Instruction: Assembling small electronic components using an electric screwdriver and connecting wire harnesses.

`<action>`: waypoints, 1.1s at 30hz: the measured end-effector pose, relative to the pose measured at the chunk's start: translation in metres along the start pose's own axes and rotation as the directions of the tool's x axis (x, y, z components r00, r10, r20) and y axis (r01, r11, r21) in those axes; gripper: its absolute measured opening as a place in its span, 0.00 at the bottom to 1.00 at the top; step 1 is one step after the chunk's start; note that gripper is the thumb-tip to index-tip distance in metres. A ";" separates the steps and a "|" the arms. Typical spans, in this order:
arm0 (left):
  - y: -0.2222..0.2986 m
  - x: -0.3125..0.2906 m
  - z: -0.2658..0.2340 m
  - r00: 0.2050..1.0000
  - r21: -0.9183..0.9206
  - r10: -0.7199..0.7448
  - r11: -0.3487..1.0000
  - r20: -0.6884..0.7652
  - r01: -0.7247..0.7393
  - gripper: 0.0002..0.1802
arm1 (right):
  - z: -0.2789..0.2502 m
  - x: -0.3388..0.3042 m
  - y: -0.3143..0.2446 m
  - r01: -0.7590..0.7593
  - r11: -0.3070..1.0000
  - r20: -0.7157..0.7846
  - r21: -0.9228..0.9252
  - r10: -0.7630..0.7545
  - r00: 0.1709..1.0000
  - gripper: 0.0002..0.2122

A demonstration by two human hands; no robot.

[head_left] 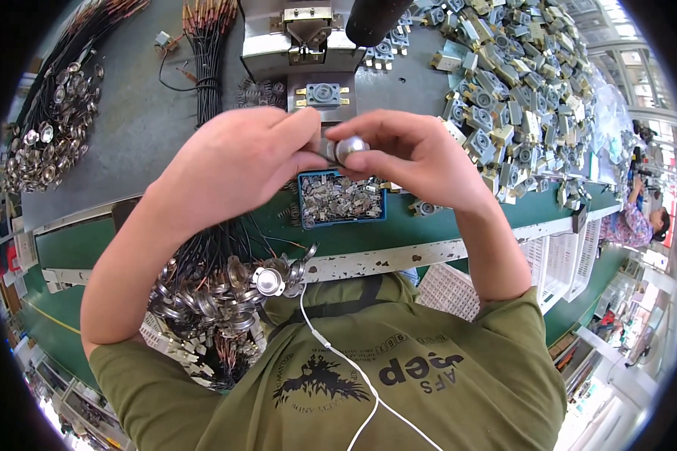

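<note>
A small round silver metal part with a domed face is pinched between the thumb and fingers of my right hand. My left hand meets it from the other side, its thumb and fingertips pressed together. What those left fingertips grip is hidden behind them. Just beyond both hands, a grey block with a round centre and brass side tabs sits on the machine fixture. Below the hands stands a blue tray full of small metal clips.
The press machine stands at the far middle. Many grey switch-like blocks are heaped at right. Bundled black wires and silver discs lie at left. More wired discs hang by the table's front edge. Another person is far right.
</note>
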State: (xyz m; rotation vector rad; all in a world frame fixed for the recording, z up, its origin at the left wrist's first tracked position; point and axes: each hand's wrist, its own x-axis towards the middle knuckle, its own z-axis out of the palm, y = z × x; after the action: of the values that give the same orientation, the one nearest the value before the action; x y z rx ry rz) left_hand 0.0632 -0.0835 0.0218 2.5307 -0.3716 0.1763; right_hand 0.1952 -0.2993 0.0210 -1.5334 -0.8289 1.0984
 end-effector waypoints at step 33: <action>-0.052 0.042 0.012 0.920 0.031 -0.332 0.943 0.209 0.333 0.18 | -0.027 0.073 -0.094 0.666 0.587 -0.415 -0.460 -0.805 0.423 0.15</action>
State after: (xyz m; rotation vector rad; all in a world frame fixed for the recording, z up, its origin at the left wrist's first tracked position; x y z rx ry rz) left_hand 0.1196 -0.0585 -0.0067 2.5680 -0.0165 -0.2273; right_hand 0.2489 -0.2201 0.0969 -1.3108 -1.0440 -0.1801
